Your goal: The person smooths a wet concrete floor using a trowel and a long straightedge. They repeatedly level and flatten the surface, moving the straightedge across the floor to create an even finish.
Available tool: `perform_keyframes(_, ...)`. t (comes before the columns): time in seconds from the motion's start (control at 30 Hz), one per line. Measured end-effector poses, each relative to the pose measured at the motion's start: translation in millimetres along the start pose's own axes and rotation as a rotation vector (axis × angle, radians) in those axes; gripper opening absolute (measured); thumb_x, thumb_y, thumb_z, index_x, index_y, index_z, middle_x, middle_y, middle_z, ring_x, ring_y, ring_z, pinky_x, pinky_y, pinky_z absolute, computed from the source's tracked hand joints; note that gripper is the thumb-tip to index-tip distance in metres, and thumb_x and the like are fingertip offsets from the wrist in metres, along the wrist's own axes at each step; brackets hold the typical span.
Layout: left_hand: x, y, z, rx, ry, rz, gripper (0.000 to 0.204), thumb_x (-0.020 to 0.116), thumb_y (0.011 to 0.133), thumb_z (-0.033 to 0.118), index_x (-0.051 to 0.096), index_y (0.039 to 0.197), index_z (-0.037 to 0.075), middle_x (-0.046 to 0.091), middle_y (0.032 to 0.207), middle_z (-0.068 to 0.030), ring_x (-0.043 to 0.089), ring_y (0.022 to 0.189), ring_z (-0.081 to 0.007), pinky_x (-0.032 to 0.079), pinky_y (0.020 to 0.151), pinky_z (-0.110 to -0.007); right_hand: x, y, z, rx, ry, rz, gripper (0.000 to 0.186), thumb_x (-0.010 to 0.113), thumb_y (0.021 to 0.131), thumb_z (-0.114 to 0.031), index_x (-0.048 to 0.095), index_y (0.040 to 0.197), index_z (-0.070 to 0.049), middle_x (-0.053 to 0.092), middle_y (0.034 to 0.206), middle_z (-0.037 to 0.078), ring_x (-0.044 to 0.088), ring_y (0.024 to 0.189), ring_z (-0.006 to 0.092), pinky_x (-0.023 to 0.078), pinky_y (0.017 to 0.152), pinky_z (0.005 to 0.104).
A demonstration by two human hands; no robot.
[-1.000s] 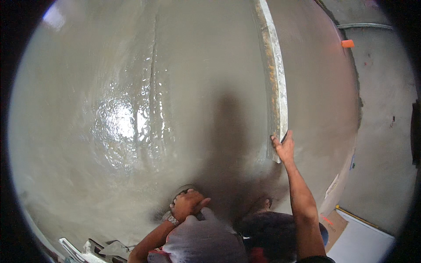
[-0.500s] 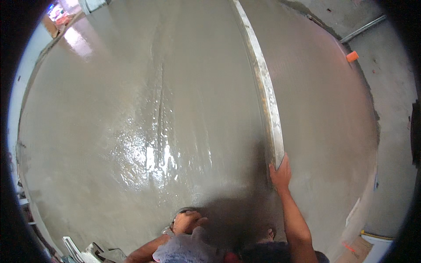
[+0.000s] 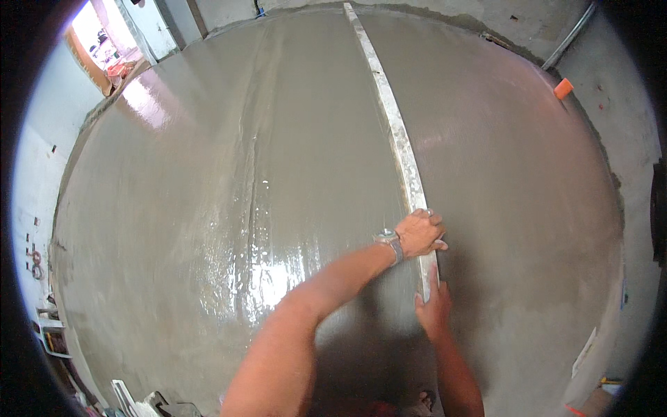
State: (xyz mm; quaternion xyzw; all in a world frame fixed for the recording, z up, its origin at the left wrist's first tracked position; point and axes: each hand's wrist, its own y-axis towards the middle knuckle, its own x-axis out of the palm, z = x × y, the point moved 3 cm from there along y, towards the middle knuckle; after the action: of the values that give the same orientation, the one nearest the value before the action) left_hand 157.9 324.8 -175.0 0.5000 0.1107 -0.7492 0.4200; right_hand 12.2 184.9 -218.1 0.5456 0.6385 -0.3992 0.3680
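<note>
A long, pale metal straightedge (image 3: 394, 121) lies on smooth wet cement (image 3: 167, 201) and runs from the far wall almost to my body. My left hand (image 3: 420, 233), with a watch on its wrist, is closed over the bar from above. Just nearer to me, my right hand (image 3: 434, 311) grips the bar's near end, its thumb and fingers on either side. Left of the bar, a low ridge line (image 3: 250, 160) runs lengthwise through the cement, with a wet, glossy patch beside it.
An orange pipe stub (image 3: 563, 88) sticks up by the right wall. At the lower left lie some pale tools (image 3: 149, 403). A bright doorway (image 3: 104, 42) stands at the far left, and a metal conduit (image 3: 570, 35) runs along the far right wall.
My left hand has left the lower middle and taken hold of the straightedge ahead of my right hand. The view has tilted up, showing more of the far wall and doorway.
</note>
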Motion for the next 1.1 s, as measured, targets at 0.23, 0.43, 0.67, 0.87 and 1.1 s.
perform_keyframes(0.23,52,19,-24,0.029,-0.050,0.207,0.040,0.062,0.091,0.044,0.071,0.089,0.005,0.062,0.090,-0.0098,0.056,0.099,-0.0311,0.043,0.095,-0.044,-4,5,-7,0.134,-0.032,-0.054,0.097,0.072,0.078,-0.008,0.019,0.158,-0.019,0.054,0.108,0.026,0.058,0.099,0.0434,0.048,0.088,0.0506)
perform_keyframes(0.43,49,23,-37,0.015,-0.034,0.132,0.035,0.058,0.094,0.037,0.077,0.094,0.008,0.069,0.096,-0.0084,0.057,0.106,-0.0280,0.035,0.110,-0.042,-7,12,-12,0.089,0.001,-0.068,0.097,0.072,0.077,-0.008,0.019,0.158,-0.020,0.052,0.106,0.026,0.058,0.098,0.0426,0.048,0.086,0.0516)
perform_keyframes(0.67,40,16,-19,-0.018,-0.066,0.116,0.034,0.061,0.092,0.037,0.076,0.086,0.006,0.067,0.088,-0.0079,0.058,0.102,-0.0254,0.037,0.108,-0.041,-14,-3,-9,0.068,0.004,-0.110,0.096,0.070,0.076,-0.005,0.021,0.158,-0.018,0.050,0.105,0.024,0.057,0.092,0.0400,0.047,0.083,0.0495)
perform_keyframes(0.87,36,22,-36,-0.046,-0.033,0.128,0.032,0.060,0.093,0.035,0.077,0.087,0.008,0.068,0.087,-0.0060,0.059,0.100,-0.0238,0.037,0.109,-0.040,-8,18,-21,0.016,-0.013,-0.027,0.092,0.069,0.077,-0.006,0.023,0.157,-0.013,0.051,0.104,0.024,0.055,0.087,0.0374,0.047,0.079,0.0466)
perform_keyframes(1.1,43,11,-12,-0.017,-0.091,0.135,0.034,0.060,0.093,0.034,0.075,0.084,0.006,0.069,0.087,-0.0068,0.060,0.099,-0.0250,0.037,0.107,-0.039,-15,-15,-11,0.075,0.000,-0.138,0.093,0.071,0.078,-0.007,0.024,0.157,-0.019,0.051,0.104,0.022,0.057,0.093,0.0374,0.048,0.084,0.0472)
